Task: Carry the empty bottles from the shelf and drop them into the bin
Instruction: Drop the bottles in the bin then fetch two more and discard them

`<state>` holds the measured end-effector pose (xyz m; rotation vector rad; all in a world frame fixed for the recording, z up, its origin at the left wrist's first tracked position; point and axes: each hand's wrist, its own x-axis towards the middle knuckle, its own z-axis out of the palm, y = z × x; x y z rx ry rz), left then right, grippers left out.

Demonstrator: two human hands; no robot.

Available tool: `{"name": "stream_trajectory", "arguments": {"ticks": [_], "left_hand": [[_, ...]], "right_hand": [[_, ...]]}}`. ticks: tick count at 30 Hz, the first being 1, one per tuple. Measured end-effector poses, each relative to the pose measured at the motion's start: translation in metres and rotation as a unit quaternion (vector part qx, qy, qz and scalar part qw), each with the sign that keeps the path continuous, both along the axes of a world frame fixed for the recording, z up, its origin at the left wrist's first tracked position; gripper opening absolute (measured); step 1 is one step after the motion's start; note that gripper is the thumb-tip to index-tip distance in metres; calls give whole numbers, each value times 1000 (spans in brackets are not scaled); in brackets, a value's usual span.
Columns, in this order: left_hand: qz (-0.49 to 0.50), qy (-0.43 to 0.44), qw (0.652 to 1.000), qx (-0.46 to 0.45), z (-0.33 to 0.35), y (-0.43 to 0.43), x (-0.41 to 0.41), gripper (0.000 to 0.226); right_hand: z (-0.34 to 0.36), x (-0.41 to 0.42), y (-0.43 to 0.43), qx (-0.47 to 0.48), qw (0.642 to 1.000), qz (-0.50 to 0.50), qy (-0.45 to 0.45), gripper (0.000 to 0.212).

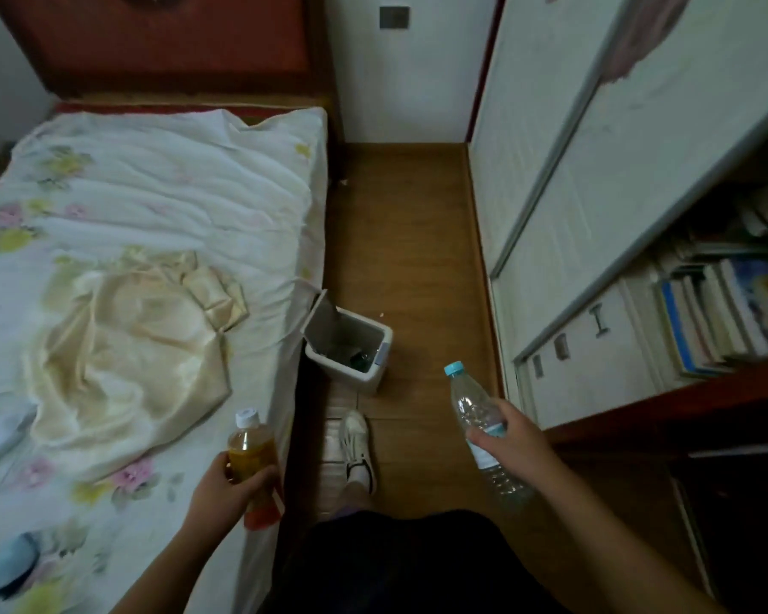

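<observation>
Left hand (222,485) wrapped round orange bottle (253,454), lower centre-left. Right hand (513,440) gripping clear bottle (477,418) mid-body, cap forward, probably easier toss. Bin (351,341) mid-frame on floor by bed (151,206), lid up, ready for drop.

Single head-worn wide-angle view, steeply down and forward over floor (409,241) between bed (151,214) and wardrobe (595,179).
</observation>
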<state>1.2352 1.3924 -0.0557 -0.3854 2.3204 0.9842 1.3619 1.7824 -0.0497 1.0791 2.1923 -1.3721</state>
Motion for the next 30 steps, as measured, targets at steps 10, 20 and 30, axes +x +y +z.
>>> {"name": "stream_trajectory", "arguments": {"ticks": [10, 20, 30], "left_hand": [[-4, -44, 999, 31, -11, 18, -154, 59], [-74, -124, 989, 40, -43, 66, -233, 53], [-97, -248, 963, 37, -171, 110, -248, 58]], "right_hand": [[4, -175, -15, -9, 999, 47, -27, 59], [-36, -263, -30, -58, 993, 59, -90, 53], [-171, -304, -16, -143, 979, 31, -144, 53]]}}
